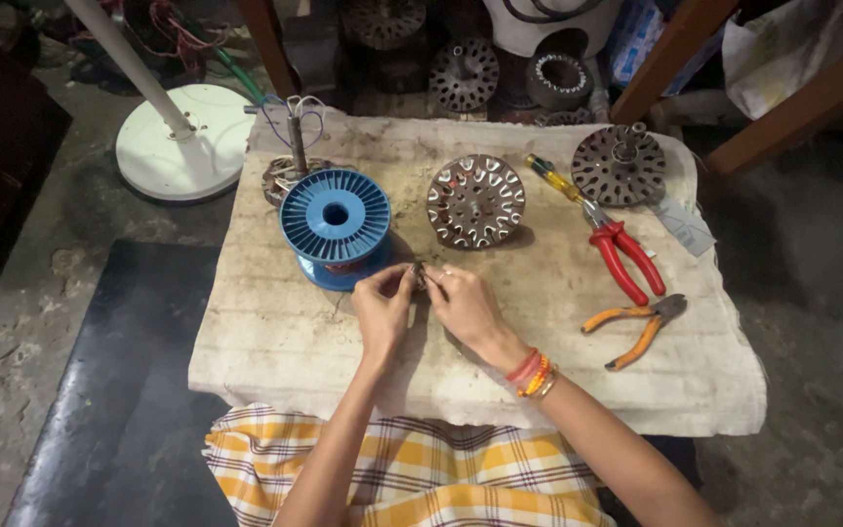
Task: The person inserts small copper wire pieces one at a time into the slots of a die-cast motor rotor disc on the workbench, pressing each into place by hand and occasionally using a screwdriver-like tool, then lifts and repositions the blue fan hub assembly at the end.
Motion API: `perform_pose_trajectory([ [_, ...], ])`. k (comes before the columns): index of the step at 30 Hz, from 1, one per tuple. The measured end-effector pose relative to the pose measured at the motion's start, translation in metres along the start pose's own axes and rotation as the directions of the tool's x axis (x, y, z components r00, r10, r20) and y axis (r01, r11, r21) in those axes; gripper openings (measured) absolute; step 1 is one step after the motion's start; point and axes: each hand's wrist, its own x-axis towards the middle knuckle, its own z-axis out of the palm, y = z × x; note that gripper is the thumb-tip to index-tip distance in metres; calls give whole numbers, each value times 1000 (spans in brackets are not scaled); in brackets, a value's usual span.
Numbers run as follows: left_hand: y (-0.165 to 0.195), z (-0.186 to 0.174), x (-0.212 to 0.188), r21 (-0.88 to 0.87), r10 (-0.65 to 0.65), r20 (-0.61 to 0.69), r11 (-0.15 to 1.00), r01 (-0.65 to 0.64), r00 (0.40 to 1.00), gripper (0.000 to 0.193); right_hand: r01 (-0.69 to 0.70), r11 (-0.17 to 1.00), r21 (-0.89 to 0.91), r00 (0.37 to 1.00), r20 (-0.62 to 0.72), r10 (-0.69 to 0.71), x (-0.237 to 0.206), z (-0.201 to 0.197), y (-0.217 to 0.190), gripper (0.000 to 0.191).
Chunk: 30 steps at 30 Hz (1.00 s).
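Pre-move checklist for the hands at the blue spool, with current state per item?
1. Both hands on the work: left hand and right hand pinch a small dark piece between their fingertips. Ok.
2. What the piece is: too small to identify. Cannot tell.
3. Blue spool lies flat on the white slab, just beyond the hands. Ok.
4. Wire running from spool to hands: not visible. Cannot tell.
5. Red pliers and orange pliers lie apart from the hands, on the right. Ok.
6. Perforated metal disc lies flat, untouched. Ok.
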Motion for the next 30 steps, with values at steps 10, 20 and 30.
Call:
perform_pose_trajectory([
  [10,0,-1,2,15,-10,37,1000,10,999,19,-536,517,667,808,228,543,5,7,2,21],
  [20,2,-14,9,205,-4,160,978,-29,987,21,-275,787,553,952,46,301,2,3,8,12],
  [30,-42,-19,42,111,-140,379,988,105,915,18,586,743,-324,790,24,-613,-2,-17,19,23],
])
